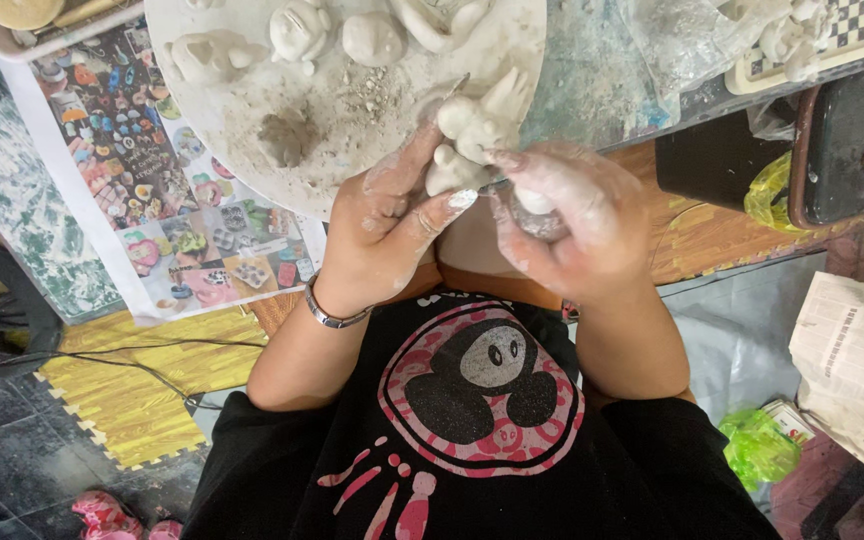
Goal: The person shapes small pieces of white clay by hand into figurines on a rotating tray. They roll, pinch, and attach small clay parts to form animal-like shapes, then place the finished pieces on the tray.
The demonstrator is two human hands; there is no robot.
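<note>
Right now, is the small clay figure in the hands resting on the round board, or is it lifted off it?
Lifted. The clay figure sits between the left hand and the right hand, at the edge of the round board.

Single head-worn view, looked steeply down from above the person's chest, close range, hands at frame centre, round board (242, 120) upper left, floor along lower edges.

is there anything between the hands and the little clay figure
Nothing visible does. The left hand already grips the clay figure from below, thumb against its base, and the right hand touches its side, over the edge of the round white board.
</note>
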